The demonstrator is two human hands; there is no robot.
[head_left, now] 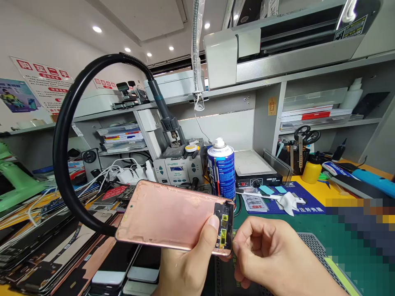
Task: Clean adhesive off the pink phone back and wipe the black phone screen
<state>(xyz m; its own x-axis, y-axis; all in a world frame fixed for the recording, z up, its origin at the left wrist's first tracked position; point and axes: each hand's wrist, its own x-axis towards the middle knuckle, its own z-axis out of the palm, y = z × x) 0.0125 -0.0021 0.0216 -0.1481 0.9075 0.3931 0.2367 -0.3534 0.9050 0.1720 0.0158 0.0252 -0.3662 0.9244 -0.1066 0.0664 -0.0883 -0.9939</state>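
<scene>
My left hand (188, 263) grips a phone screen panel (168, 216) from below, its back facing me. That back is copper-pink, with a dark strip of flex circuit (224, 226) and yellow-marked parts at the right end. The left thumb presses on the panel beside this strip. My right hand (262, 250) is closed in a pinch at the panel's lower right corner; what its fingertips hold, if anything, is hidden. The panel is held up over the bench, slightly tilted.
Several phones and screens (114, 263) lie stacked at left. A thick black hose (58, 144) arches over them to a hot air station (175, 168). Behind stand a blue spray can (221, 172) and a heating plate (254, 164). A green mat (277, 224) covers the right side.
</scene>
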